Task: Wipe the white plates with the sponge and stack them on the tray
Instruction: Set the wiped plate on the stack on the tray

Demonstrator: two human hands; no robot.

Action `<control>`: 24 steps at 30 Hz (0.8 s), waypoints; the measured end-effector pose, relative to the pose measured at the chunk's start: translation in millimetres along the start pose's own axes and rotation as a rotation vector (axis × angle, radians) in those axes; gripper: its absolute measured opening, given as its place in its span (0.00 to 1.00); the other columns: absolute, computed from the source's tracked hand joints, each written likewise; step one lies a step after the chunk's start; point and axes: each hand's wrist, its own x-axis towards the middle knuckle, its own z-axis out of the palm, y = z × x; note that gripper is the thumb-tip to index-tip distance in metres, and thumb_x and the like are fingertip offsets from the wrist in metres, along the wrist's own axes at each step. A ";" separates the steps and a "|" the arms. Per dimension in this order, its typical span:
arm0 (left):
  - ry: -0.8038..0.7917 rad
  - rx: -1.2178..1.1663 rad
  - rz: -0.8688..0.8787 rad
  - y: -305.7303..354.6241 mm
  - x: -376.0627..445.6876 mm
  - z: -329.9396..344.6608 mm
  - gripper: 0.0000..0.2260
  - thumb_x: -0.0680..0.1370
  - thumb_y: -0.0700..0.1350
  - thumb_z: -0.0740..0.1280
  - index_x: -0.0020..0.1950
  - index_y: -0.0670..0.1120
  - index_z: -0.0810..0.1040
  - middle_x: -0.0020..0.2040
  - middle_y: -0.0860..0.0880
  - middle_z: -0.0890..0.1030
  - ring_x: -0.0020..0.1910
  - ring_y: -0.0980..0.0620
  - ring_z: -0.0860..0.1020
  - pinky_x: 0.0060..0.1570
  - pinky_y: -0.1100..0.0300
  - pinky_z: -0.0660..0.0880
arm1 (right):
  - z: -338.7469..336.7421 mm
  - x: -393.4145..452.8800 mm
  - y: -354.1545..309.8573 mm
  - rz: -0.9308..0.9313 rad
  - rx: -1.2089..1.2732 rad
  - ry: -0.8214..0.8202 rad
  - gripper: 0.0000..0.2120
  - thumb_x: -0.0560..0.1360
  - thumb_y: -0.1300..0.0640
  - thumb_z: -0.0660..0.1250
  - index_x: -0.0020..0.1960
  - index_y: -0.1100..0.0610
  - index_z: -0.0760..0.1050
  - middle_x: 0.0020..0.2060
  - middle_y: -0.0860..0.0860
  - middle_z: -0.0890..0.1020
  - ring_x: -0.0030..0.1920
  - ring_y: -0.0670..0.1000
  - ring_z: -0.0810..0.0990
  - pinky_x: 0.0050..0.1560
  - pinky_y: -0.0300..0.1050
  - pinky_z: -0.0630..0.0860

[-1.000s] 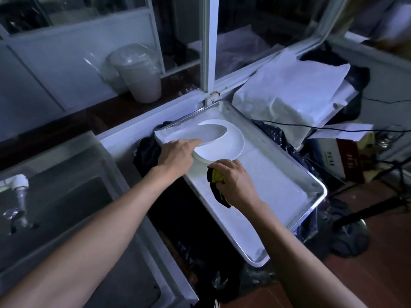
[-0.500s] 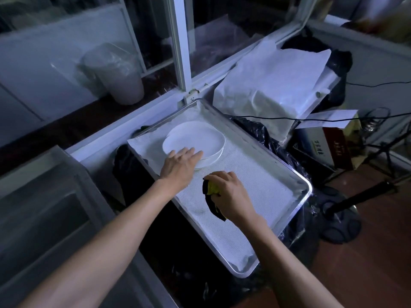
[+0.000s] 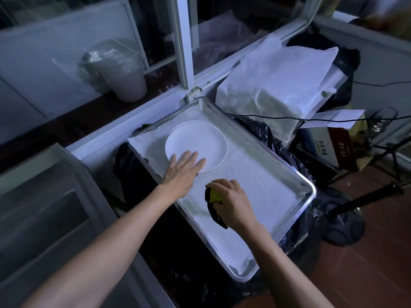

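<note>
Fingers [image 3: 195, 157] flat on the round white plate [image 3: 200, 141], steadying it mid-frame; my right hand [image 3: 231, 203] clenches the yellow-black sponge [image 3: 214, 196].

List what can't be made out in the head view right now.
- Sponge: mostly covered by the right hand gripping it; full shape unknown.
- White plate: near rim under the left hand's flat fingers; whether more plates lie beneath cannot be told.
- Tray: underside support hidden by black bags.
</note>
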 end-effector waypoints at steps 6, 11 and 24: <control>-0.046 -0.001 -0.011 -2.7 9.5 -0.6 0.35 0.82 0.39 0.58 0.83 0.55 0.41 0.84 0.48 0.42 0.82 0.45 0.41 0.78 0.39 0.46 | 3.0 -4.1 -4.2 -0.002 0.035 0.029 0.25 0.67 0.65 0.65 0.62 0.48 0.79 0.62 0.44 0.79 0.55 0.55 0.72 0.52 0.49 0.72; -0.040 0.009 -0.025 -5.5 3.5 -2.6 0.33 0.83 0.41 0.59 0.83 0.54 0.45 0.84 0.48 0.45 0.82 0.44 0.43 0.78 0.38 0.46 | 5.2 -8.1 -9.5 -0.006 0.045 0.071 0.26 0.67 0.66 0.66 0.63 0.49 0.79 0.62 0.45 0.79 0.55 0.55 0.72 0.53 0.51 0.73; 0.225 -0.293 -0.166 -61.6 -167.6 34.8 0.09 0.77 0.41 0.66 0.54 0.46 0.84 0.49 0.48 0.86 0.53 0.42 0.81 0.55 0.49 0.75 | 47.8 -22.1 -87.8 -0.128 0.105 0.113 0.31 0.62 0.68 0.69 0.64 0.52 0.79 0.60 0.48 0.80 0.55 0.57 0.74 0.56 0.46 0.73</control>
